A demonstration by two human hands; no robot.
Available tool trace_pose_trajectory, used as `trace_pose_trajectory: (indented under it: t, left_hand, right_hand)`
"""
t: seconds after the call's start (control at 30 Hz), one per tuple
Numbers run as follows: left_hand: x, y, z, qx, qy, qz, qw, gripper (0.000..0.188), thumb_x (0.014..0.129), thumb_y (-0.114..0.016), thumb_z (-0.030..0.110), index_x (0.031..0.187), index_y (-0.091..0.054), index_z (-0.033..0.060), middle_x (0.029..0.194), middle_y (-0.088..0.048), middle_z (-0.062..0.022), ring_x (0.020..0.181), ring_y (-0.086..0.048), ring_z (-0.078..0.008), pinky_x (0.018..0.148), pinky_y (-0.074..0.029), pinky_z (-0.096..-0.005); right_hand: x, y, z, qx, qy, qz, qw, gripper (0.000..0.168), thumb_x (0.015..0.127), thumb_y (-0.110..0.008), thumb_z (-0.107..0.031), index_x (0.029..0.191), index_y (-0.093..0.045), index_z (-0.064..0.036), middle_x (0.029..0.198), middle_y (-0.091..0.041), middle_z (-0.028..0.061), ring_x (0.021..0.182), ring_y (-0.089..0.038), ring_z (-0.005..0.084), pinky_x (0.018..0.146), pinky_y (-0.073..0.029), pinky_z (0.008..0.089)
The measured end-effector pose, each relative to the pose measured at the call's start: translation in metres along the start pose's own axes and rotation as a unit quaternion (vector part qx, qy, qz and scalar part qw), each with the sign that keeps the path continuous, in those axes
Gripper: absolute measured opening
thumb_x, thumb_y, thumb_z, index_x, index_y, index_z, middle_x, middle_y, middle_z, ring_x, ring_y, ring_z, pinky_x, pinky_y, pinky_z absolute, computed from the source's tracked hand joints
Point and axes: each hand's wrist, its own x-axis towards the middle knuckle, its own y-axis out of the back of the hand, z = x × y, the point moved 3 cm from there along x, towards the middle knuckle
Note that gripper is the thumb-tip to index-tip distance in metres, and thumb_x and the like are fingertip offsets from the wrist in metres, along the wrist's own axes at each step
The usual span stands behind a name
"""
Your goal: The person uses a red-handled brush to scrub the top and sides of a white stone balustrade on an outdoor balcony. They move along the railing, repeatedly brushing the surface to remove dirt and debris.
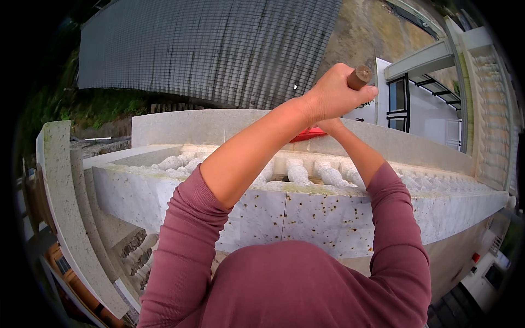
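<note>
My left hand (338, 88) is closed around a brown round stick handle (359, 78), whose blunt end points up towards me. Lower down, my right hand (329, 124) is in line with that handle. My left hand and wrist cover most of it, and its fingers are hidden. Just beyond it shows part of a red brush or broom head (307, 134), against the pale stone ledge (242, 123) outside the balustrade. Whether the handle joins this red piece is hidden. Both arms reach over a speckled marble handrail (324, 217) with mossy stains.
Carved stone balusters (297, 172) stand under the handrail. A stone post (61, 164) is at the left, and another balustrade (488, 102) at the right. Beyond the ledge, a grey tiled roof (205, 49) and bare ground (369, 33) lie far below.
</note>
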Motion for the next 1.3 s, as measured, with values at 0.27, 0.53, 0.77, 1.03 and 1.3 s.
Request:
trace_pose_trajectory:
  t: [0.27, 0.53, 0.77, 1.03, 1.3]
  left_hand:
    - [-0.009, -0.019, 0.009, 0.082, -0.074, -0.131, 0.985, 0.037, 0.079, -0.066, 0.024, 0.057, -0.045, 0.0033, 0.052, -0.041, -0.0026, 0.052, -0.036, -0.0133, 0.052, -0.036, -0.0302]
    - [-0.002, -0.009, 0.032, 0.038, -0.029, -0.042, 0.998, 0.034, 0.083, -0.063, 0.028, 0.06, -0.052, 0.0051, 0.055, -0.048, 0.0011, 0.058, -0.051, -0.0083, 0.052, -0.042, -0.024]
    - [-0.017, -0.018, 0.057, -0.017, -0.003, -0.01, 1.0, 0.032, 0.08, -0.06, 0.024, 0.061, -0.052, -0.0007, 0.054, -0.049, -0.0025, 0.053, -0.044, -0.0112, 0.054, -0.041, -0.0288]
    - [-0.004, -0.006, 0.012, 0.045, 0.048, 0.027, 0.997, 0.03, 0.078, -0.059, 0.023, 0.062, -0.053, -0.0023, 0.054, -0.051, -0.0064, 0.053, -0.046, -0.0135, 0.055, -0.042, -0.0313]
    - [-0.005, -0.047, -0.008, 0.117, -0.057, -0.016, 0.991, 0.029, 0.08, -0.064, 0.023, 0.066, -0.055, -0.0006, 0.056, -0.051, -0.0065, 0.053, -0.043, -0.0146, 0.054, -0.041, -0.0317]
  right_hand:
    - [-0.025, 0.023, -0.027, -0.022, 0.032, 0.139, 0.99, 0.021, 0.084, -0.059, -0.02, 0.082, -0.058, 0.001, 0.065, -0.057, 0.0049, 0.056, -0.056, 0.0135, 0.046, -0.047, 0.0298]
    - [-0.045, 0.054, -0.078, 0.03, -0.061, 0.237, 0.969, 0.025, 0.084, -0.06, -0.023, 0.081, -0.06, 0.002, 0.068, -0.058, 0.0061, 0.06, -0.058, 0.013, 0.045, -0.047, 0.0295]
    - [-0.065, 0.01, -0.121, 0.045, -0.071, -0.018, 0.996, 0.039, 0.086, -0.057, -0.023, 0.117, -0.05, -0.001, 0.096, -0.058, 0.0105, 0.061, -0.06, 0.0177, 0.048, -0.054, 0.0292]
    - [-0.042, -0.03, -0.094, 0.028, -0.084, -0.156, 0.984, 0.046, 0.087, -0.055, -0.021, 0.128, -0.039, -0.005, 0.114, -0.052, 0.0107, 0.096, -0.057, 0.0217, 0.066, -0.054, 0.032]
    - [-0.054, 0.023, -0.078, -0.132, -0.022, -0.102, 0.986, 0.041, 0.088, -0.058, -0.032, 0.121, -0.047, -0.009, 0.12, -0.05, 0.0059, 0.114, -0.047, 0.0192, 0.084, -0.047, 0.0282]
